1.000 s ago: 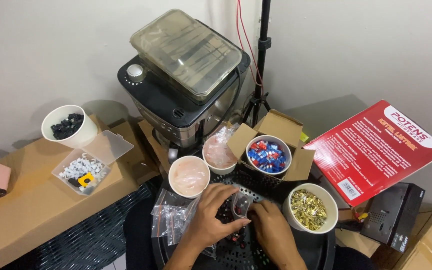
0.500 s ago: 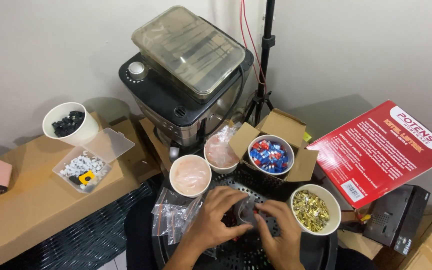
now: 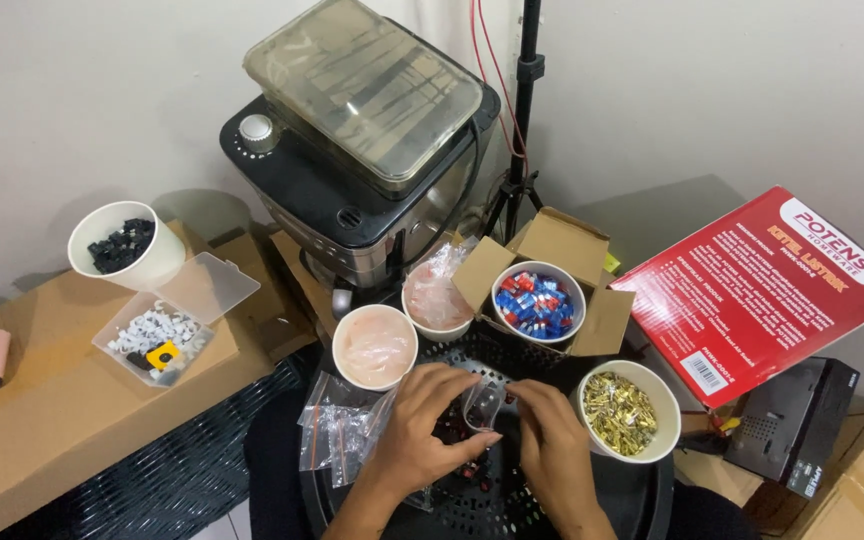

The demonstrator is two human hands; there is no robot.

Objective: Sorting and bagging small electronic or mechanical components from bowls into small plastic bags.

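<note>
A small clear plastic bag (image 3: 482,405) is pinched between the fingers of both hands above a black perforated surface (image 3: 552,505), just in front of the person's body. The left hand (image 3: 422,425) is closed on the bag's left edge, the right hand (image 3: 552,440) on its right edge, so the hands are drawn close together. Whether the bag holds anything cannot be told. More empty clear bags (image 3: 337,425) are spread just left of the left hand. A cup of brass-coloured pieces (image 3: 624,410) is set just beside the right hand. Behind the hands, two cups of clear bags (image 3: 376,345) and a cup of blue and red pieces (image 3: 538,300) in an open carton are seen.
</note>
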